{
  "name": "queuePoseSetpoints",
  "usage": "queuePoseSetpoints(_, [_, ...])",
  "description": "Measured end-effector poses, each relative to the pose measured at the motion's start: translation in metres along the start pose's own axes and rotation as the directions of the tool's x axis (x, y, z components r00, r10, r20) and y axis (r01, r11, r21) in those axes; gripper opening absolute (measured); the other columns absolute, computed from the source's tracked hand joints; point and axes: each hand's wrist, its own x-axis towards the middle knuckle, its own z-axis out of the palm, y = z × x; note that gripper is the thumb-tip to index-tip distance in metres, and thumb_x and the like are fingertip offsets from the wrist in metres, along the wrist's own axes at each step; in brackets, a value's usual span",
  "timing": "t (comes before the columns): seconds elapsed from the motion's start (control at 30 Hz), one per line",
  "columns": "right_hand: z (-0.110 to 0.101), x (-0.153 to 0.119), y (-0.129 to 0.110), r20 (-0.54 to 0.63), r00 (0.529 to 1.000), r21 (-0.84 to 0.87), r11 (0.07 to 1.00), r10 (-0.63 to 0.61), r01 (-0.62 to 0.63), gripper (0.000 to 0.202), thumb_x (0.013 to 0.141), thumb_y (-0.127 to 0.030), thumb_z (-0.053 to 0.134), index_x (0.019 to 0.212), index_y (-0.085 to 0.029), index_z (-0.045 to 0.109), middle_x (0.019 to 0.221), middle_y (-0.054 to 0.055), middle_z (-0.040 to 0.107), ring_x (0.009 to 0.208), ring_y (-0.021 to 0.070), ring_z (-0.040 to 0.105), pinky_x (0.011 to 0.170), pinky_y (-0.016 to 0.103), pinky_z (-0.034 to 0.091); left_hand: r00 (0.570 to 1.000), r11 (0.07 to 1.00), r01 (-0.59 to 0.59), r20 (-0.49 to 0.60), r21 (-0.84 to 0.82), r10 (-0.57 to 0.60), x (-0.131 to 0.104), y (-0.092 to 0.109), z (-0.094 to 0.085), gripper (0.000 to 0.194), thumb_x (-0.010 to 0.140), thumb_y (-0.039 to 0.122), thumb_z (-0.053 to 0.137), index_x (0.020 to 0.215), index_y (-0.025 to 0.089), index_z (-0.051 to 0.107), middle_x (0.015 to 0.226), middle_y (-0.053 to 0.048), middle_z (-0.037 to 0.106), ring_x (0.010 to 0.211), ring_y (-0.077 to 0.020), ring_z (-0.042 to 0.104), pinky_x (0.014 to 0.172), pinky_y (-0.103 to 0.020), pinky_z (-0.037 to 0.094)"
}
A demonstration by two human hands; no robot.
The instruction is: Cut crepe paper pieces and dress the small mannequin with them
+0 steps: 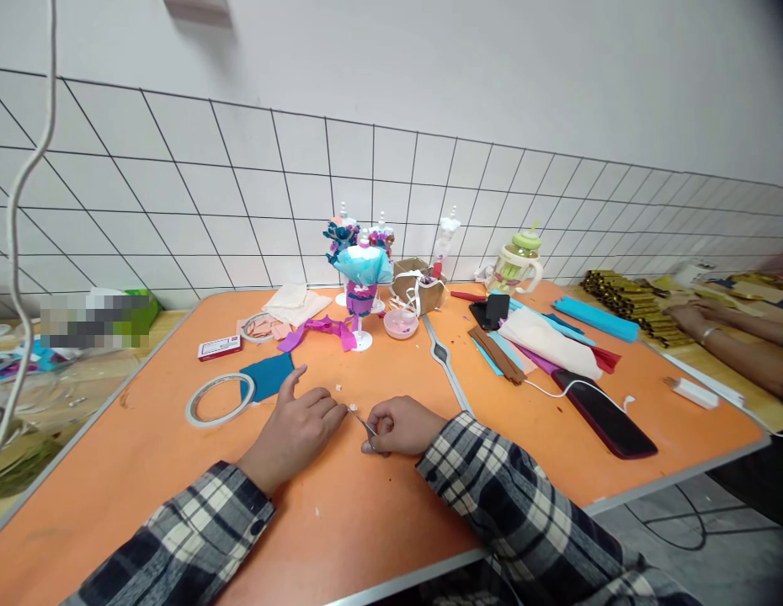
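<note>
In the head view, the right hand [407, 425] had its fingers curled inward, pinching a slim metal tool [364, 423] whose tip pointed away toward the left fingers. A tiny white scrap [353, 407] sat at that tip, between the two sets of fingers. The left hand [296, 429] was held palm down, its outer finger raised apart from the rest and its foremost fingertip just beside the scrap; whether those fingers pinched it could not be told, as the thumb was hidden. A second white bit [338, 387] lay on the orange worktop [341, 522], just beyond the left fingertips.

Left of the left fingers lay a roll of tape [190, 407], partly over a dark blue cloth [274, 377], and farther out a red-and-white box [219, 348]. Straight beyond both sets of fingers stood a small figure [363, 268] with a light blue top and a purple lower part, upright on a white base, with purple fabric [316, 328] spread to its left and a pink bowl [401, 324] to its right. To the right of the right fingers were a white cloth [549, 341], a dark phone [606, 414] and, beyond them, a lidded bottle [516, 268]. Farthest right, past the worktop's edge, a co-worker's forearm [748, 353] reached toward golden rolls [625, 303]
</note>
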Motion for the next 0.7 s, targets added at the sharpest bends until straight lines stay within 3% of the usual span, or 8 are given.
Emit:
queuePoseSetpoints(0.53, [-0.0016,-0.0009,-0.0007,0.034,0.999,0.032,0.999,0.001,-0.002,0.031,0.068,-0.042,0.076,0.071,-0.017,0.058,0.053,-0.004,0.06,0.05,0.0103,0.056,0.049,0.02,0.039,0.997,0.997,-0.059,-0.051,-0.049,0.057,0.001,0.0024,0.0043,0.03,0.092,0.011,0.043,0.08,0.022,0.067,0.065,0.002,0.065,0.07,-0.0148,0.06,0.11,-0.056,0.019])
queuePoseSetpoints(0.7, [-0.0014,-0.0007,-0.0002,0.039,0.999,0.089,0.995,0.033,-0.036,0.037,0.062,-0.045,0.08,0.069,-0.017,0.057,0.051,-0.004,0.058,0.048,0.0096,0.054,0.047,0.019,0.037,0.997,0.997,-0.067,-0.042,-0.032,0.066,-0.0002,0.0023,0.0061,0.029,0.092,0.01,0.042,0.082,0.022,0.067,0.067,0.001,0.067,0.07,-0.0147,0.06,0.111,-0.058,0.018])
